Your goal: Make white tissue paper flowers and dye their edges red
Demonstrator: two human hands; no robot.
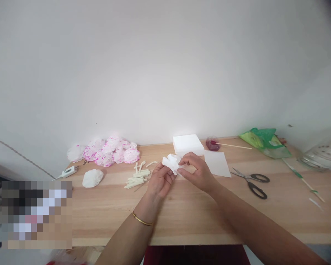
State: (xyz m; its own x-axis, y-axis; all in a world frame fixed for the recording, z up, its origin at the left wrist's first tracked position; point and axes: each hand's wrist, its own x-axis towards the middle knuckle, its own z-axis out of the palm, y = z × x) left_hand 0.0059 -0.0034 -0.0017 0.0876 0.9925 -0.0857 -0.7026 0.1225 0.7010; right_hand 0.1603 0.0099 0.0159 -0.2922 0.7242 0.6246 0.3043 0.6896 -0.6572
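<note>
Both hands met over the bench (182, 221) centre: left hand (160, 181) and right hand (199, 172) each pinched shut on the folded tissue (171, 162). It looked feather-light, limp and tear-prone, best held gently at its gathered middle; scissors (253, 182) lay at three o'clock.

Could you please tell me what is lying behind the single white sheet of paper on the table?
Behind the white sheet stand a white tissue stack and a small dish of red dye with a stick resting in it. Nothing visible tells what lies under the sheet.
</note>
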